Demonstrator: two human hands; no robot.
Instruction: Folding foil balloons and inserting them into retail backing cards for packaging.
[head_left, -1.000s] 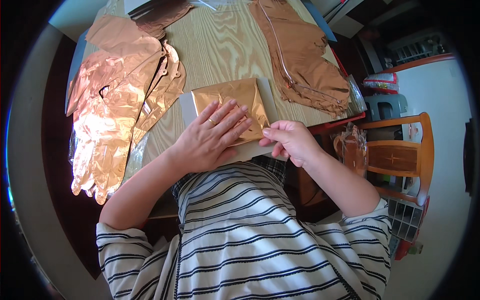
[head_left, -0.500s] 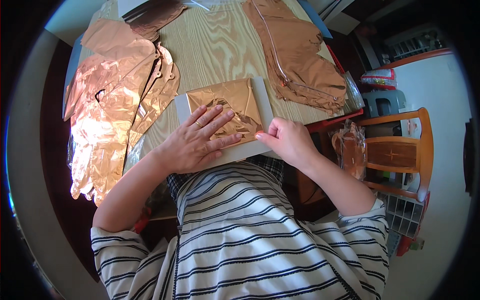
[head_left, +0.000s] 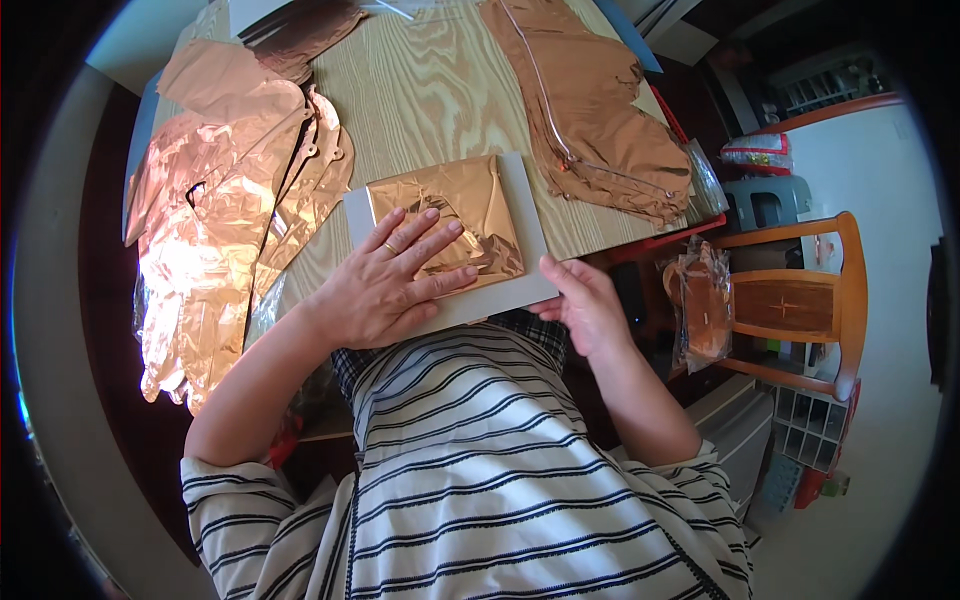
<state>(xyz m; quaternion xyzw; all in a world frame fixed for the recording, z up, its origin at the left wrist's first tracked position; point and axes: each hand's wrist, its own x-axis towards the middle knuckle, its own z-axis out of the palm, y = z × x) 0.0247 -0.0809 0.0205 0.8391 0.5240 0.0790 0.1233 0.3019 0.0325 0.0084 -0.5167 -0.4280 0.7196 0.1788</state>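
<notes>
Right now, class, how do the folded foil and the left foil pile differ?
The folded foil is compact and roughly rectangular; the foil pile is larger, with rounded outlines. The left hand rests on the folded foil; no hand touches the foil pile. Both are shiny and coppery.

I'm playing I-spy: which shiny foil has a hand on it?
The folded gold foil on the grey board: the left hand rests on it. No hand touches the left pile, right pile or far dark foil.

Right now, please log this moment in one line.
left hand: spread on folded copper-coloured foil; right hand: at corner of grey rectangular board
</notes>
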